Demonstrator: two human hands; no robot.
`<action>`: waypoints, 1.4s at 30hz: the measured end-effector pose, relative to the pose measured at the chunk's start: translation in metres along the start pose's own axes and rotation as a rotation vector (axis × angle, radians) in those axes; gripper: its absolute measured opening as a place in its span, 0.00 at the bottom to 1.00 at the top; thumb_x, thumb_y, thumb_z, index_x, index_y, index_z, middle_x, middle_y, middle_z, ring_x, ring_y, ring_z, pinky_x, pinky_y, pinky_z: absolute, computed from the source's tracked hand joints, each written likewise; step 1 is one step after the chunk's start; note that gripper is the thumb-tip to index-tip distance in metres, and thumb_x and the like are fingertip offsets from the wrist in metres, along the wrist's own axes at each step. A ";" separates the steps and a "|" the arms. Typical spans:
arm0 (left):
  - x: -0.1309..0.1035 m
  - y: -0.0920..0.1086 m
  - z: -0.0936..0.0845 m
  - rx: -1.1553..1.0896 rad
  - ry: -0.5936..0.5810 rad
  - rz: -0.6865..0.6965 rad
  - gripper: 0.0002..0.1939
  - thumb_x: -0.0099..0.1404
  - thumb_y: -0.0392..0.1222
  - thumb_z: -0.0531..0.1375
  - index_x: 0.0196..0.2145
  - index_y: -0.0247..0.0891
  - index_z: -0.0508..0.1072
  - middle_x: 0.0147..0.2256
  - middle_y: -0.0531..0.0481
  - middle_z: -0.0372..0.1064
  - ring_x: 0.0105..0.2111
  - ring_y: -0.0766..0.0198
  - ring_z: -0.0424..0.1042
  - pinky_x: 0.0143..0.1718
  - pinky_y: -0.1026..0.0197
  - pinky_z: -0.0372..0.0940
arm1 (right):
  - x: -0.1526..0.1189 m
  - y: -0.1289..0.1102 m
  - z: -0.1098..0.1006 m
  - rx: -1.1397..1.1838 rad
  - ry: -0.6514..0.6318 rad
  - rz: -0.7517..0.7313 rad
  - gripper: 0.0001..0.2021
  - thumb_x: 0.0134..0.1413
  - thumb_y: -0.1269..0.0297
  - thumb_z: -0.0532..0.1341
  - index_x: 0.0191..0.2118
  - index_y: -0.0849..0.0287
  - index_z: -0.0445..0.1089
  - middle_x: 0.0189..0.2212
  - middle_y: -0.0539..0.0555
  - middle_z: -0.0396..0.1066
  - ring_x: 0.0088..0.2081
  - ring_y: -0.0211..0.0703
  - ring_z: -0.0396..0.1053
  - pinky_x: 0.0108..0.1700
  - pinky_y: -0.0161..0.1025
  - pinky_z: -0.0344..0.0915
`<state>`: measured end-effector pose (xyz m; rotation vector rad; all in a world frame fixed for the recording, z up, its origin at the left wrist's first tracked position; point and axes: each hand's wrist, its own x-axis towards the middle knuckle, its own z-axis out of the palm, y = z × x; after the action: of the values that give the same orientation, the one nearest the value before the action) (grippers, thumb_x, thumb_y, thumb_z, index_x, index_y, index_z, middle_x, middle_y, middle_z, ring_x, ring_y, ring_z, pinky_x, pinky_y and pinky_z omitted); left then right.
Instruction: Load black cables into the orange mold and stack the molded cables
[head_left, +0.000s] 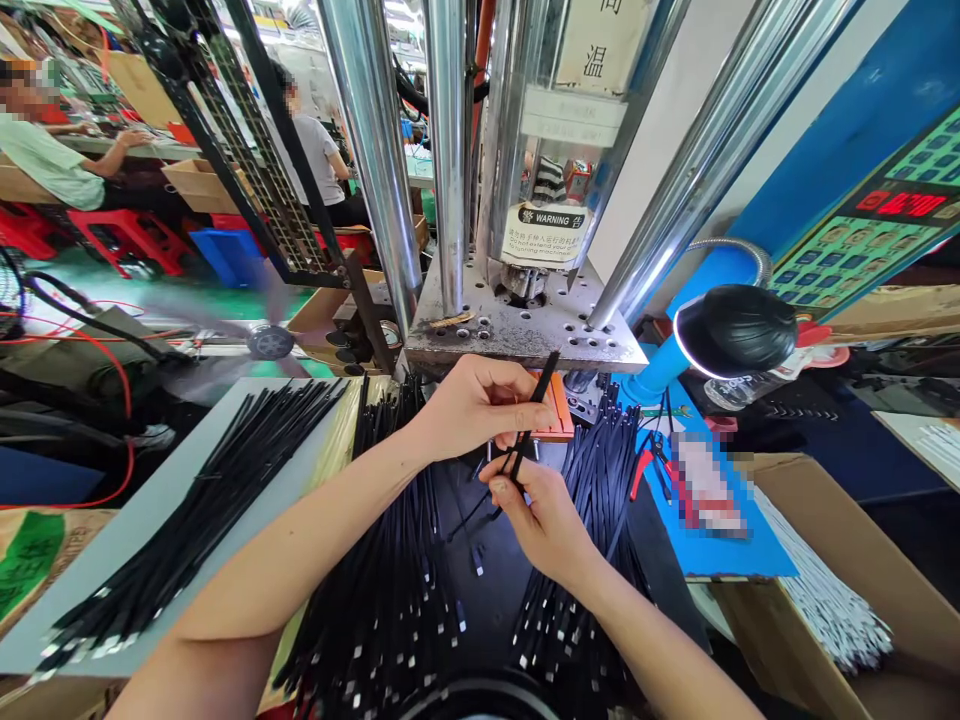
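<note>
Pinching a black cable (545, 382) with left hand (480, 405) and right hand (545, 518), perhaps risking tangling by loose cables (600, 470) crowding beside both.

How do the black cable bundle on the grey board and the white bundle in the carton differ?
The black bundle has pale tips; the white bundle looks pale throughout.
The black bundle lies on the grey board; the white bundle sits inside the carton.
Both are long, thin strands, roughly parallel.
</note>
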<state>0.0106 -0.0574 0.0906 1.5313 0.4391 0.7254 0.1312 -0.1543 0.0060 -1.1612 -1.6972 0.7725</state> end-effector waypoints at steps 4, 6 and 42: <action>0.004 -0.003 0.003 0.088 0.086 0.081 0.22 0.50 0.54 0.71 0.23 0.34 0.69 0.18 0.56 0.64 0.15 0.74 0.62 0.14 0.70 0.59 | -0.005 0.001 0.003 -0.063 -0.035 0.036 0.07 0.62 0.66 0.55 0.39 0.57 0.70 0.29 0.50 0.71 0.30 0.39 0.68 0.35 0.35 0.64; 0.009 0.000 0.004 0.226 0.215 0.223 0.23 0.53 0.55 0.70 0.21 0.35 0.67 0.21 0.54 0.64 0.17 0.74 0.63 0.15 0.69 0.58 | -0.008 0.006 0.005 -0.111 -0.040 0.076 0.06 0.60 0.67 0.57 0.38 0.57 0.71 0.29 0.50 0.73 0.30 0.39 0.68 0.35 0.35 0.64; 0.076 -0.107 -0.040 1.358 -0.212 -0.260 0.28 0.73 0.55 0.42 0.58 0.35 0.65 0.58 0.38 0.65 0.56 0.49 0.66 0.58 0.44 0.59 | 0.095 0.091 -0.061 -0.768 0.132 0.318 0.08 0.57 0.65 0.59 0.35 0.59 0.76 0.33 0.57 0.77 0.38 0.47 0.72 0.40 0.39 0.63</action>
<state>0.0546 0.0339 -0.0018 2.6839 1.0583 -0.0556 0.2063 -0.0324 -0.0171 -1.9896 -1.7638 0.1907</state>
